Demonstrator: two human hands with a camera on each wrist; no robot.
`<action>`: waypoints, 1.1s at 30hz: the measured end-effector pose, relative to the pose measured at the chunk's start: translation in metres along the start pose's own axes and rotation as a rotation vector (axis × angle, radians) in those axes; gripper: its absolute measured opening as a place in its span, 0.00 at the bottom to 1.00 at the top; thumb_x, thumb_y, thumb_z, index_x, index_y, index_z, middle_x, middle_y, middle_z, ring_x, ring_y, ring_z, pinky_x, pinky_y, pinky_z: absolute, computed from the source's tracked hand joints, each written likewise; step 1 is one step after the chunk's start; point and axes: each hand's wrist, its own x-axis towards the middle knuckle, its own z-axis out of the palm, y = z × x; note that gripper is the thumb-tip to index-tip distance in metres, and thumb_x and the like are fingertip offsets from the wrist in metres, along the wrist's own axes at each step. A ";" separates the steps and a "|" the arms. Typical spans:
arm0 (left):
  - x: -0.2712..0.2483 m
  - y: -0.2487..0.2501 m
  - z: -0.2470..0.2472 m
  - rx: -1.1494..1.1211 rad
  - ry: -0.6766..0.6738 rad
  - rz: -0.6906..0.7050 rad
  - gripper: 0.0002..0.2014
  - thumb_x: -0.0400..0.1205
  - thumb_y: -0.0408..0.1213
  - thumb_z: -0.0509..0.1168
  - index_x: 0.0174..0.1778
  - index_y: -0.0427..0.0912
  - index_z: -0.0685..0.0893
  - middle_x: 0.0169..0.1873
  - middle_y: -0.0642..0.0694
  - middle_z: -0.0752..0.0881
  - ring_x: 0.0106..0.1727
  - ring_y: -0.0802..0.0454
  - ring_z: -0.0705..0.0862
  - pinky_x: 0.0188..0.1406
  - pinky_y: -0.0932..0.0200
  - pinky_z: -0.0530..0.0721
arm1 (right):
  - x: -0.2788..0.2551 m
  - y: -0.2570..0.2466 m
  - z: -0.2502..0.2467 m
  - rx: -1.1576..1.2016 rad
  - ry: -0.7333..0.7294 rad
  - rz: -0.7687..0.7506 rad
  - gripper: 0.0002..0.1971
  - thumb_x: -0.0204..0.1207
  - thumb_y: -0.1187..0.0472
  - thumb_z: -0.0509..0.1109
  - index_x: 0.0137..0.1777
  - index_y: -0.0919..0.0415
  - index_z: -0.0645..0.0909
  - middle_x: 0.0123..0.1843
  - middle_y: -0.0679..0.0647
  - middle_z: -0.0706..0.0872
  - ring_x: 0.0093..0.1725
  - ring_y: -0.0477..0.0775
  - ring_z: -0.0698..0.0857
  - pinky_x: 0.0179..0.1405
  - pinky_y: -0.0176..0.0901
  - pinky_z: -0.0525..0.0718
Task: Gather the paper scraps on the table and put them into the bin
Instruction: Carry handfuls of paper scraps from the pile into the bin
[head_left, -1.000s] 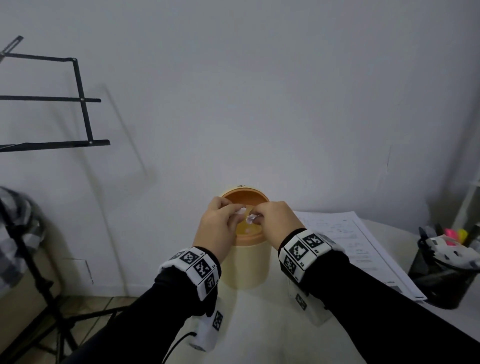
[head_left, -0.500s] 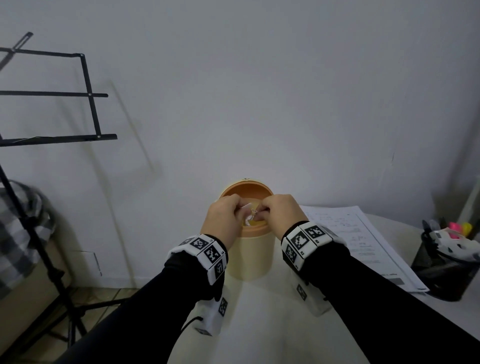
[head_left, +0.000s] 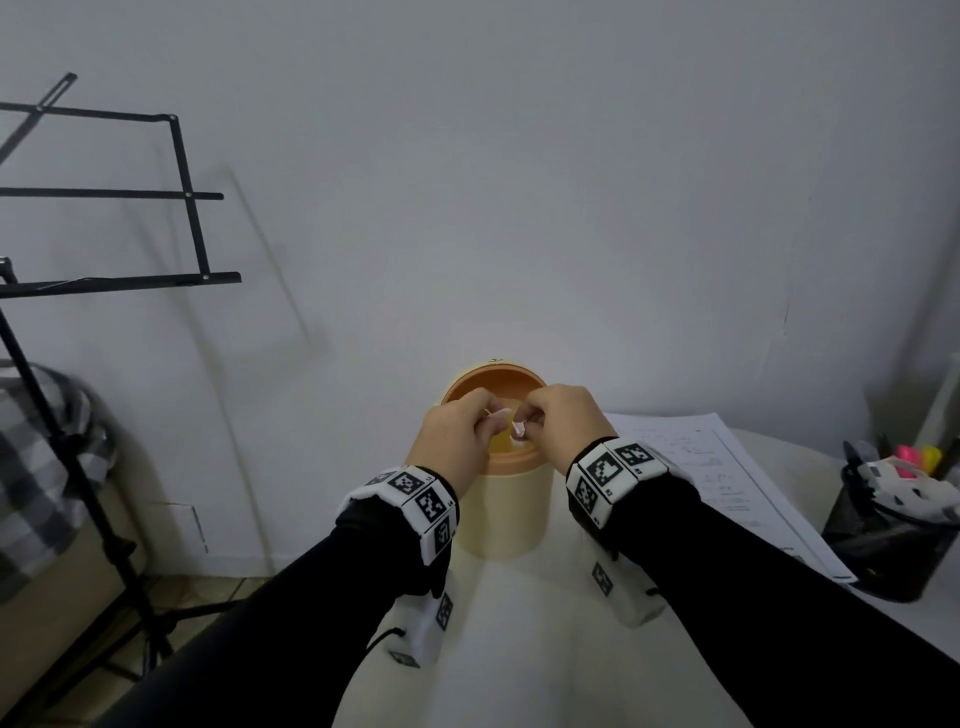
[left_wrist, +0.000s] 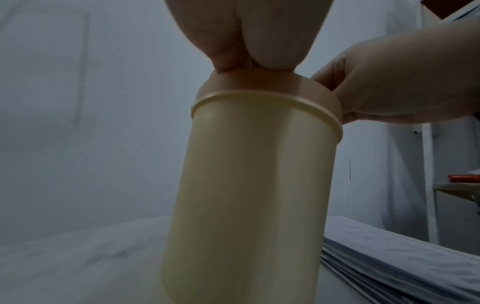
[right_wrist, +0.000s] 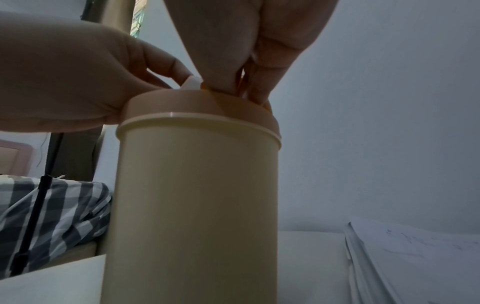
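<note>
The bin (head_left: 501, 512) is a cream cylinder with an orange rim (head_left: 493, 375), standing on the white table (head_left: 524, 649) against the wall. Both hands hover over its mouth with fingers curled inward. My right hand (head_left: 525, 422) pinches a small white paper scrap (head_left: 518, 429) just above the opening. My left hand (head_left: 489, 420) faces it, fingertips nearly touching, and pinches a white scrap (right_wrist: 193, 84) at the rim. In the left wrist view the left hand (left_wrist: 246, 61) sits on the bin (left_wrist: 252, 185) rim. The bin's inside is mostly hidden by the hands.
A stack of printed sheets (head_left: 727, 467) lies to the right of the bin. A black pen holder (head_left: 883, 535) with markers stands at the far right. Left of the table are a black music stand (head_left: 104, 280) and checked fabric (head_left: 36, 467).
Both hands stayed over the bin mouth and drew closer together. The fingers curled tighter around the scraps. The head view shifted slightly.
</note>
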 end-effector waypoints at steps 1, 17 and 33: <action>0.002 0.000 -0.002 0.032 -0.013 0.007 0.07 0.81 0.39 0.67 0.45 0.39 0.86 0.29 0.54 0.82 0.39 0.48 0.81 0.34 0.70 0.71 | 0.001 -0.001 -0.001 0.013 -0.008 0.005 0.09 0.73 0.68 0.69 0.49 0.62 0.89 0.52 0.59 0.90 0.52 0.56 0.87 0.53 0.43 0.84; 0.011 0.007 -0.030 0.232 -0.104 -0.008 0.07 0.81 0.38 0.65 0.52 0.43 0.86 0.50 0.44 0.87 0.54 0.47 0.83 0.52 0.61 0.76 | 0.007 -0.008 -0.008 -0.242 -0.112 0.005 0.11 0.77 0.63 0.66 0.52 0.54 0.89 0.60 0.56 0.82 0.61 0.59 0.83 0.56 0.42 0.78; -0.029 0.049 -0.034 0.341 -0.241 0.140 0.10 0.82 0.47 0.60 0.52 0.53 0.86 0.53 0.57 0.86 0.45 0.58 0.76 0.46 0.62 0.75 | -0.053 -0.008 -0.048 -0.225 -0.148 -0.033 0.13 0.76 0.55 0.65 0.57 0.52 0.85 0.56 0.49 0.87 0.58 0.51 0.84 0.59 0.43 0.82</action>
